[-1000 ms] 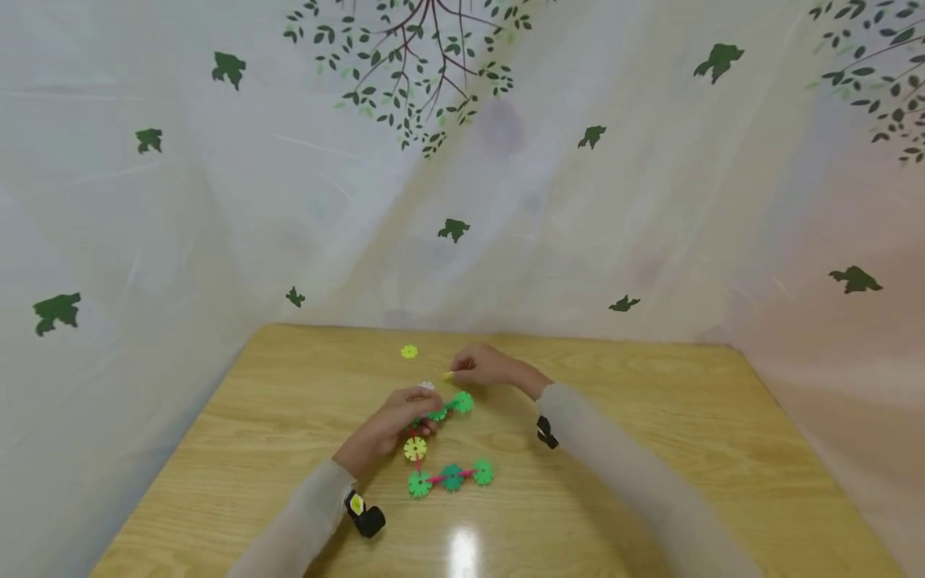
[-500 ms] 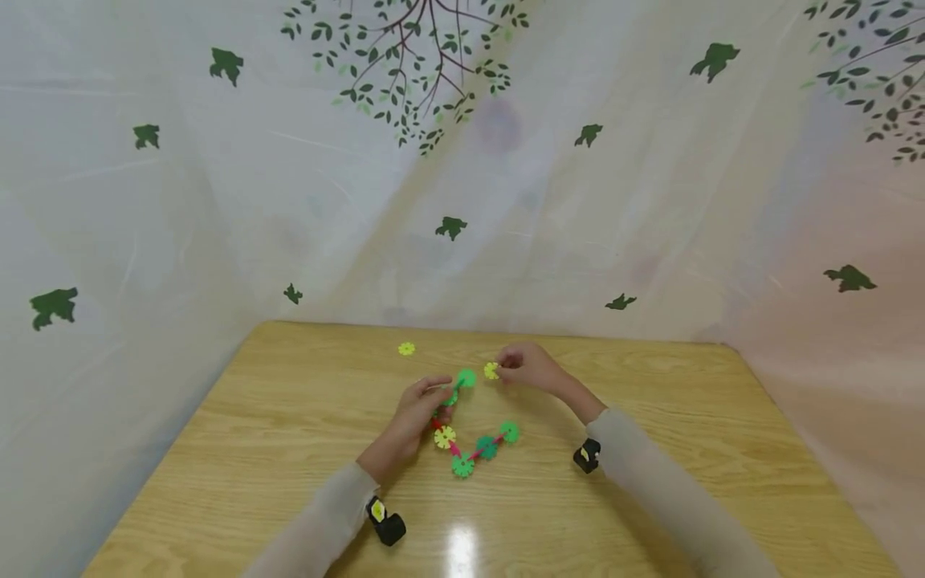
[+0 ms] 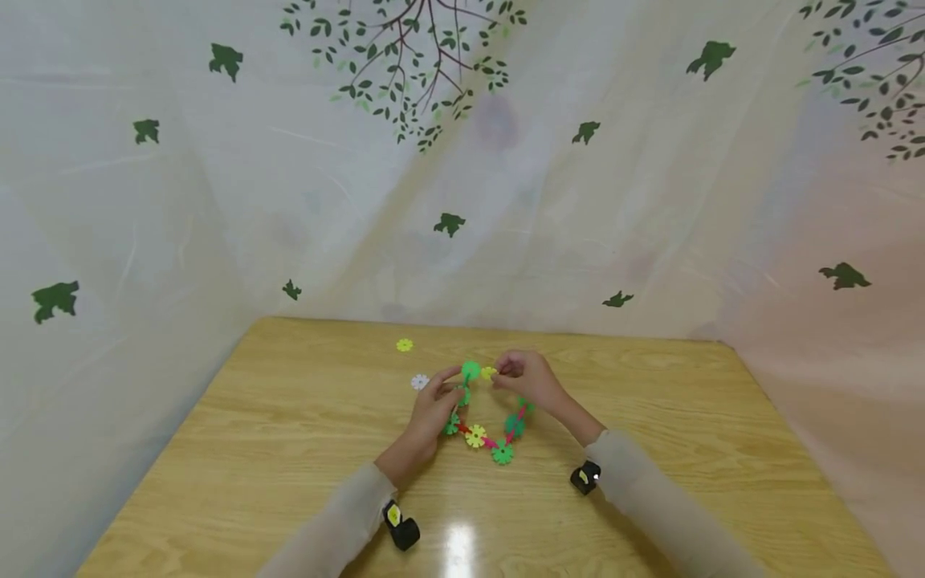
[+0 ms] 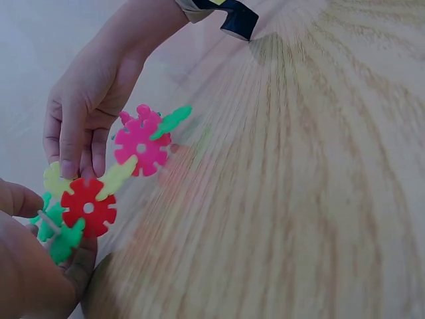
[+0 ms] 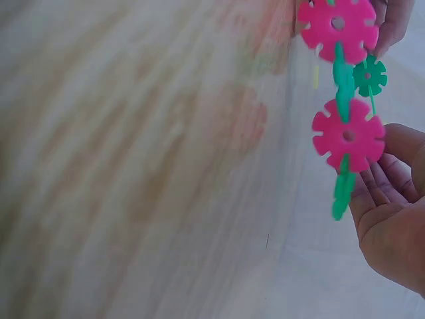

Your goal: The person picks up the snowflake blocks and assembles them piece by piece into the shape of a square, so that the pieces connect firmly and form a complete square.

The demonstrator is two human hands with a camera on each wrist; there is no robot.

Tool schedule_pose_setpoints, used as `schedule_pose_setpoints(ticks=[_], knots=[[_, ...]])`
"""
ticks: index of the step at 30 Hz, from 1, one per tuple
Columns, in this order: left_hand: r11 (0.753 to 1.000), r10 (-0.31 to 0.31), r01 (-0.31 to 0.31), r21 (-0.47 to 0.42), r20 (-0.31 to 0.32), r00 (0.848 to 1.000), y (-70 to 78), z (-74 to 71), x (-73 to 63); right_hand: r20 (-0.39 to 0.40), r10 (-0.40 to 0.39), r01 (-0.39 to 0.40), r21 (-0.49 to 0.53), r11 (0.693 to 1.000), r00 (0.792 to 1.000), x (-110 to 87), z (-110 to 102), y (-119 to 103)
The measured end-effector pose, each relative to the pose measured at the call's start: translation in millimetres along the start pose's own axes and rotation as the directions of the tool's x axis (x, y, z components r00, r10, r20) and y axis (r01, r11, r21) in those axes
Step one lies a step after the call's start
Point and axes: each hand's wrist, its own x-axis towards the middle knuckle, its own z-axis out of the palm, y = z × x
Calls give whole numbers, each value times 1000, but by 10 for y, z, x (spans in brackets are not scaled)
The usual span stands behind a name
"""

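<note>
A chain of notched, flower-shaped interlocking plastic discs curves between the hands, with a yellow disc (image 3: pixel 475 436) at its low bend and a green disc (image 3: pixel 470 370) at its upper end. My left hand (image 3: pixel 432 413) grips the chain's left side by its green discs, near the red disc (image 4: pixel 88 207). Between thumb and fingertips, my right hand (image 3: pixel 531 381) pinches a single yellow disc (image 3: pixel 488 373) close beside the upper green end. Whether those two touch I cannot tell. In the right wrist view, a pink disc (image 5: pixel 348 135) of the chain hangs beside the right hand (image 5: pixel 398 219).
A loose white disc (image 3: pixel 420 382) lies on the wooden table (image 3: pixel 289 433) just beyond the left hand. Farther back lies another loose yellow disc (image 3: pixel 405 345). A printed cloth (image 3: pixel 535 201) hangs behind the table. Each wrist wears a small black camera (image 3: pixel 401 530).
The right hand has carried its yellow disc rightward from beside the white disc, then close to the chain's green end. The left hand has moved right, turning and raising the chain.
</note>
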Motion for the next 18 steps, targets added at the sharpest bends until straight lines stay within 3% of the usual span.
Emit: schedule_pose_setpoints(ticks=[5,11,18], knots=[[997,16,-18,69,20,1000,63,-52,-7,27,-25,25,9,1000,999,4,2,-15],[995,-35,32,91,36,999,92,-107,9,59,-26,27,-9,1000,998,30,4,17],[996,-84,83,12,39,996,93,-112,41,80,-56,62,-75,995,995,41,5,-63]])
